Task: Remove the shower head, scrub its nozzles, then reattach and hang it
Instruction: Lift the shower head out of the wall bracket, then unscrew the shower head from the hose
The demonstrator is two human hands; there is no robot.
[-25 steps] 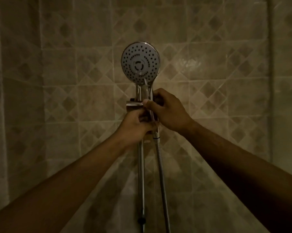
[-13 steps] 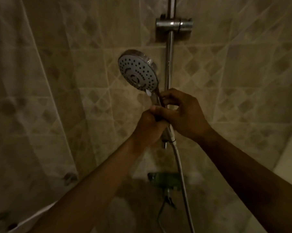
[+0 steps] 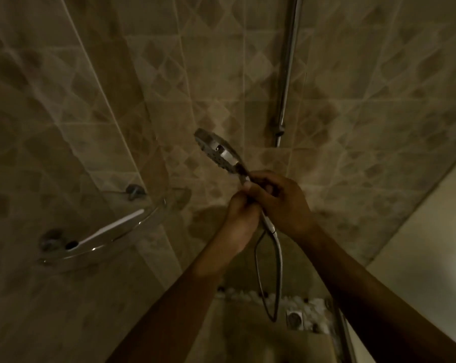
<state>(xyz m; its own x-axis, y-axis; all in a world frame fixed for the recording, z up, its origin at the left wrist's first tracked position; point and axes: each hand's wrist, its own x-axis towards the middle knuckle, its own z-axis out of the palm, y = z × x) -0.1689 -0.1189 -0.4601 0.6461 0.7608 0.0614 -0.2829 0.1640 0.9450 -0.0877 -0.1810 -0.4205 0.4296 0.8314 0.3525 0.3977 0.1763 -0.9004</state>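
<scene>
The chrome shower head [image 3: 217,150] is off the rail and tilted, its round nozzle face turned down and to the left. Both hands grip its handle. My right hand [image 3: 280,199] wraps the upper handle just below the head. My left hand [image 3: 241,214] closes on the lower handle near the hose joint. The metal hose [image 3: 278,263] hangs from the handle's end in a loop toward the floor. The vertical slide rail [image 3: 287,66] stands on the tiled wall up and to the right of the head; its holder is out of view.
A curved glass corner shelf [image 3: 111,231] with chrome brackets sticks out from the wall at the left. A pebble floor strip and a square drain [image 3: 294,319] lie below. A shower door frame [image 3: 346,336] runs along the lower right.
The shower head came out of its holder on the rail and moved down and away from the wall. My view tilted downward; the shelf and floor came into sight.
</scene>
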